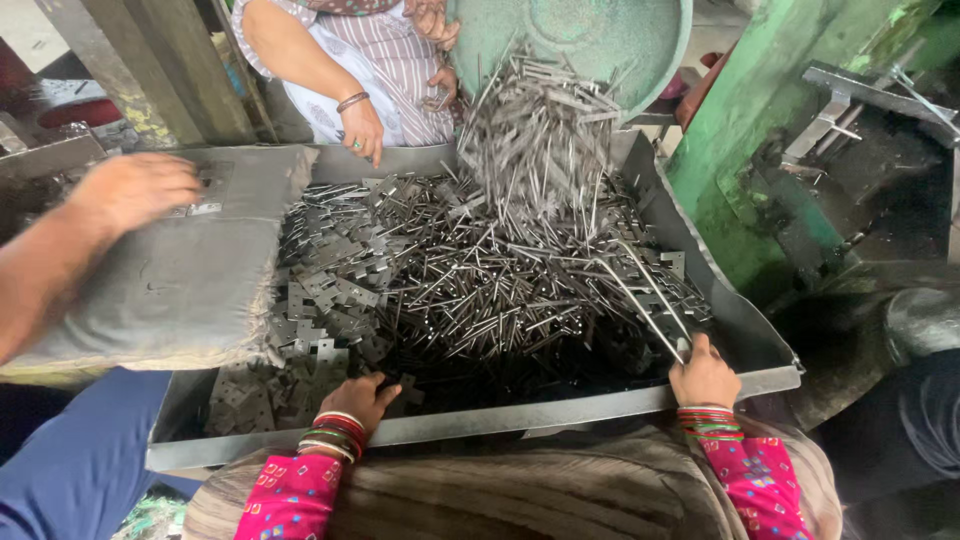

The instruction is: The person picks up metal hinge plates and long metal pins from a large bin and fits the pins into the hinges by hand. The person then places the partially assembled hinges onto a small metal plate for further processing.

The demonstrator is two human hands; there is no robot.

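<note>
The right hand (705, 372) sits at the near rim of a wide sheet-metal tray (500, 418), clenched around the near ends of a few long thin rods (640, 290). The rods slant up and away over the heap, so it looks as if they are held by the ends to keep them separate from the rest. The left hand (360, 398) lies knuckles-up in the near left part of the tray with its fingers curled down onto flat hinge plates (320, 300). Whether it actually grips any of them I cannot tell.

The tray is filled with a dark tangle of metal pins (480, 290), with the plates mostly on the left. At the far side a person in striped clothing tips a round green pan (600, 35), and a stream of falling pins (540, 130) drops onto the pile (blurred by motion). A co-worker's hand (135, 190) rests flat on a grey padded sack (180, 290) laid over the tray's left end, apparently for support. Green machinery (760, 150) stands to the right.
</note>
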